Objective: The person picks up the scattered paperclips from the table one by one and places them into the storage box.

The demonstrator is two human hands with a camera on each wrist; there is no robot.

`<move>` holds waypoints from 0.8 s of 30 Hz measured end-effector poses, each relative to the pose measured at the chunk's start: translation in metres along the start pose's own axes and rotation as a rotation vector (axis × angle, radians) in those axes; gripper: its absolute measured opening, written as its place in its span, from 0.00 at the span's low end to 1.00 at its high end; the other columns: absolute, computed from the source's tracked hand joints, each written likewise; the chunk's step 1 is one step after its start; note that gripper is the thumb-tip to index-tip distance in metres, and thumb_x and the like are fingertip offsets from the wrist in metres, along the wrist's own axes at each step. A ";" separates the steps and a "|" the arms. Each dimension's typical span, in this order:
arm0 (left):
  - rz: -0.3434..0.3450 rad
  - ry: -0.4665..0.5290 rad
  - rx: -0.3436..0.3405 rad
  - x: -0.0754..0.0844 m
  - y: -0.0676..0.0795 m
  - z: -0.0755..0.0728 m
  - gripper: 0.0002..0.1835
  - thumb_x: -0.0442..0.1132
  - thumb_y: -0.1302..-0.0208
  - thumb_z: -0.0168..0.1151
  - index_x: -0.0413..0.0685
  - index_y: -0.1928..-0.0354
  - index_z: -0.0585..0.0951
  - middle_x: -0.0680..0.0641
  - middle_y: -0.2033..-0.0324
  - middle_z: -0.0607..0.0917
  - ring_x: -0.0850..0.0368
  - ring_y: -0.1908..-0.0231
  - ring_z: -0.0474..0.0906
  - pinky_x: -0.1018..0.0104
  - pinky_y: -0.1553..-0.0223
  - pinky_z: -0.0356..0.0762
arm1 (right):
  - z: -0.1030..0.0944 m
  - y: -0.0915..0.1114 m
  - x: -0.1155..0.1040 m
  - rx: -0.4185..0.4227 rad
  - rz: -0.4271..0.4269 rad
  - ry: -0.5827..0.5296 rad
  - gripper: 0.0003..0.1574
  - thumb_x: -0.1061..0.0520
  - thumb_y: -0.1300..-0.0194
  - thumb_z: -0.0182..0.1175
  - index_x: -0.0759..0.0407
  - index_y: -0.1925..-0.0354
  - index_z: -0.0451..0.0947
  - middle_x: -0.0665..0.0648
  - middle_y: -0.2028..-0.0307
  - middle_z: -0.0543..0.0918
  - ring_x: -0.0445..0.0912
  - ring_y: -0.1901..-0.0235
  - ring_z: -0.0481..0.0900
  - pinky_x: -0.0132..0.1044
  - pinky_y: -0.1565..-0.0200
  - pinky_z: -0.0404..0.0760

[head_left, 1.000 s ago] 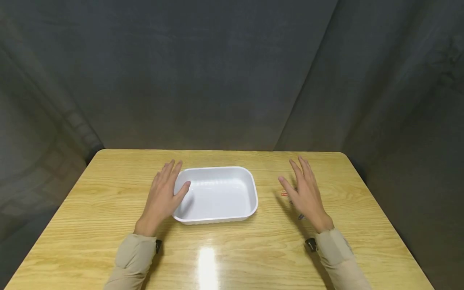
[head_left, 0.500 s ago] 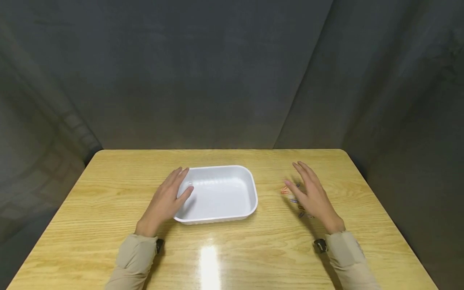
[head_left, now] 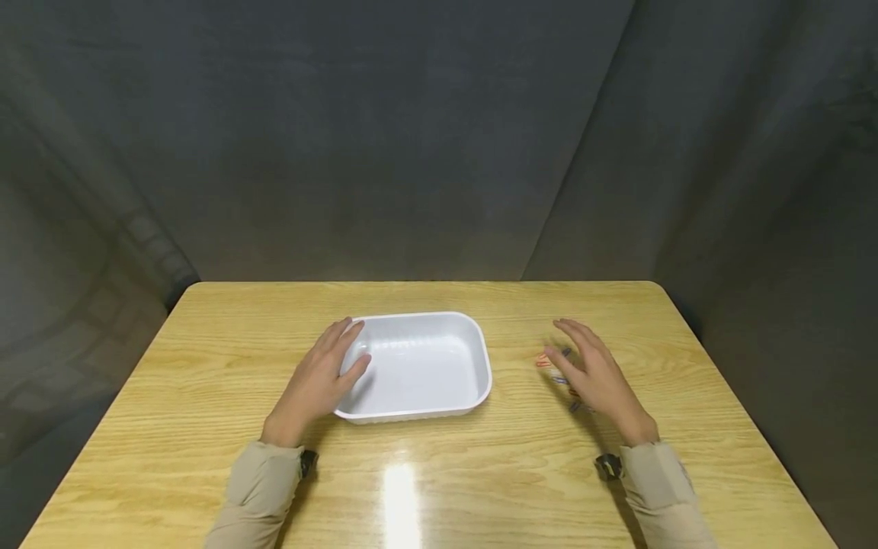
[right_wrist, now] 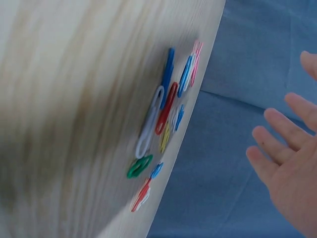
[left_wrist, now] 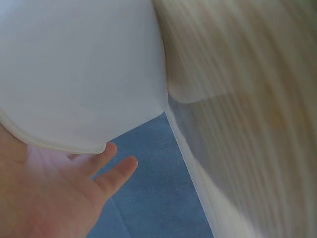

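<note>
A white rectangular plastic tray [head_left: 420, 374] stands on the wooden table, its inside bare. My left hand [head_left: 318, 380] is at the tray's left end, fingers spread and thumb over the near-left rim; in the left wrist view the hand [left_wrist: 54, 193] lies right along the tray's rim [left_wrist: 64, 147]. Several coloured paper clips lie loosely grouped to the right of the tray, among them a red one [right_wrist: 166, 109], a white one [right_wrist: 149, 124] and a green one [right_wrist: 139, 166]. Over them hovers my right hand [head_left: 598, 381], fingers spread and holding nothing; it partly hides the clips in the head view.
The wooden table [head_left: 171, 404] extends on all sides of the tray, with its far edge behind both hands. Dark grey curtains [head_left: 384, 152] hang behind and beside it. A black band [head_left: 608, 467] shows at the right wrist.
My right hand has drawn back and a little to the right, so more paper clips show. My left hand has shifted slightly right, further over the tray's end. The tray has hardly moved.
</note>
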State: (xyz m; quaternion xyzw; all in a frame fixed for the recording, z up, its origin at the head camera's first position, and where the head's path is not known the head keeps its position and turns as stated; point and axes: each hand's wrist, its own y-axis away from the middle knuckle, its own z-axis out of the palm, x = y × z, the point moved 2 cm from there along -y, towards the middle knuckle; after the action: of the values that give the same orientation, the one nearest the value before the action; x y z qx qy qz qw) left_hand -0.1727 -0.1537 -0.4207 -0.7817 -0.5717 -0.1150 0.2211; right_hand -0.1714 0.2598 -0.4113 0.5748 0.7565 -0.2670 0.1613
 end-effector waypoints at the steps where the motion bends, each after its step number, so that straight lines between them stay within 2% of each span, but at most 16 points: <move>1: 0.001 -0.002 -0.002 0.000 0.000 0.000 0.33 0.57 0.35 0.47 0.54 0.31 0.58 0.42 0.31 0.58 0.41 0.32 0.53 0.42 0.34 0.55 | 0.000 0.001 0.001 -0.008 0.006 0.003 0.36 0.42 0.35 0.51 0.54 0.34 0.59 0.60 0.33 0.60 0.62 0.35 0.57 0.64 0.41 0.62; 10: 0.009 -0.020 -0.021 0.002 0.000 -0.001 0.34 0.52 0.36 0.51 0.49 0.31 0.57 0.41 0.31 0.57 0.41 0.31 0.51 0.43 0.33 0.55 | -0.001 0.011 0.011 -0.072 0.054 -0.014 0.33 0.43 0.33 0.49 0.58 0.36 0.63 0.62 0.35 0.62 0.61 0.36 0.59 0.64 0.42 0.64; 15: 0.010 -0.066 -0.036 0.002 0.000 0.000 0.35 0.53 0.36 0.50 0.49 0.31 0.56 0.40 0.31 0.56 0.40 0.31 0.50 0.43 0.33 0.54 | -0.001 0.018 0.017 -0.090 0.034 -0.015 0.32 0.45 0.33 0.49 0.60 0.38 0.64 0.64 0.36 0.63 0.62 0.37 0.61 0.63 0.43 0.66; 20: 0.022 -0.096 -0.015 0.003 0.000 0.001 0.34 0.52 0.36 0.51 0.47 0.32 0.58 0.39 0.31 0.57 0.41 0.31 0.50 0.45 0.31 0.51 | -0.001 0.022 0.022 -0.118 0.021 -0.020 0.32 0.45 0.33 0.50 0.61 0.38 0.63 0.65 0.37 0.65 0.63 0.39 0.64 0.63 0.45 0.68; 24: 0.025 -0.093 -0.002 0.004 0.001 0.001 0.34 0.52 0.37 0.52 0.45 0.32 0.59 0.39 0.31 0.57 0.43 0.31 0.50 0.47 0.31 0.53 | -0.002 0.023 0.024 -0.158 0.025 -0.027 0.33 0.45 0.33 0.50 0.62 0.38 0.63 0.64 0.38 0.66 0.63 0.40 0.65 0.63 0.45 0.69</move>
State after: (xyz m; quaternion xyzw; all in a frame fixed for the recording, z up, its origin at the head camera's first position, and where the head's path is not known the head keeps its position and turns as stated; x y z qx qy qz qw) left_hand -0.1707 -0.1502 -0.4201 -0.7935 -0.5714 -0.0763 0.1949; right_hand -0.1560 0.2846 -0.4275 0.5661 0.7657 -0.2121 0.2196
